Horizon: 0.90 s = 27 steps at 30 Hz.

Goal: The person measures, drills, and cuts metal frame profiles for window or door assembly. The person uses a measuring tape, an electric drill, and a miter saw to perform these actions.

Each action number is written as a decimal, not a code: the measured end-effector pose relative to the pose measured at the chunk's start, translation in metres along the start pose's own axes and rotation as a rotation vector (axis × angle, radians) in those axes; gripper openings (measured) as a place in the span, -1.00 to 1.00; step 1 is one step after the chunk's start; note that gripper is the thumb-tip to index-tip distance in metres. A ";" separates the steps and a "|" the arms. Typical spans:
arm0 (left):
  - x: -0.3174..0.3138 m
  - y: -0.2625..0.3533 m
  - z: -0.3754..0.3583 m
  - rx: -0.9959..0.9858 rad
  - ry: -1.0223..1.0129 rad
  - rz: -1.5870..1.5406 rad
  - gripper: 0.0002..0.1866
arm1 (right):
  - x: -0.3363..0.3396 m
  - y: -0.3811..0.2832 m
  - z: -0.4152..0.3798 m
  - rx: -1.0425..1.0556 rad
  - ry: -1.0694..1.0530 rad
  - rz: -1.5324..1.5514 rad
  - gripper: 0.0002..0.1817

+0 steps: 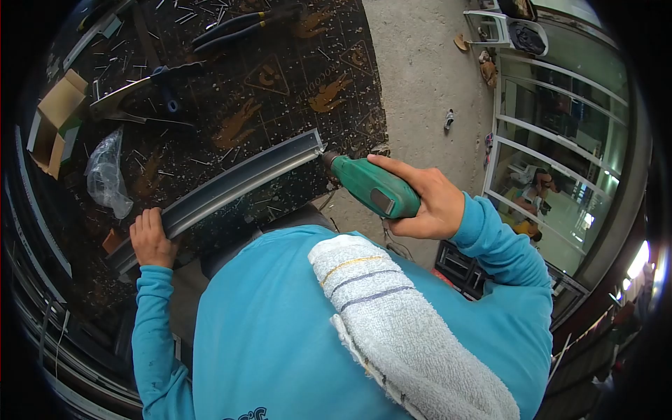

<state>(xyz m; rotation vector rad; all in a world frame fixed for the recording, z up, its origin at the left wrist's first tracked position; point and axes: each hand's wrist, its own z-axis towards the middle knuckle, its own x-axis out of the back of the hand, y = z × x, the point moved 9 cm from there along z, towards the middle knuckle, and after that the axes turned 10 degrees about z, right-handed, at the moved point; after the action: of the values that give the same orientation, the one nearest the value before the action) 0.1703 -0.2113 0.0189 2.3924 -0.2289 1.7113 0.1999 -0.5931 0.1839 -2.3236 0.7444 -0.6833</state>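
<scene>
A long dark metal channel profile lies across the near side of the dark work board. My left hand grips the profile near its left end, fingers wrapped over the far edge. In my right hand is a green power drill, held by its body. The drill's nose points left and meets the right end of the profile. Whether the bit is inside the metal is too small to tell.
On the board lie a hacksaw, long-handled pliers, an open cardboard box, a clear plastic bag and scattered rivets. Concrete floor runs along the right, beside a glass-panelled frame. A white chair stands at the upper right.
</scene>
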 end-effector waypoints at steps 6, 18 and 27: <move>0.010 0.005 0.001 -0.046 0.078 0.035 -0.36 | -0.004 -0.012 0.011 -0.074 -0.090 -0.139 -0.04; 0.003 0.004 0.000 -0.040 0.064 0.031 -0.34 | 0.010 -0.009 0.023 -0.059 -0.134 -0.194 -0.04; 0.006 0.009 -0.004 -0.049 0.097 0.055 -0.31 | 0.009 -0.016 0.021 0.093 -0.097 -0.354 -0.09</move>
<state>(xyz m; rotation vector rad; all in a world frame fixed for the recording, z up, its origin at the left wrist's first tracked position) 0.1662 -0.2192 0.0267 2.2817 -0.3215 1.8188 0.2250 -0.5804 0.1830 -2.4050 0.2517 -0.7315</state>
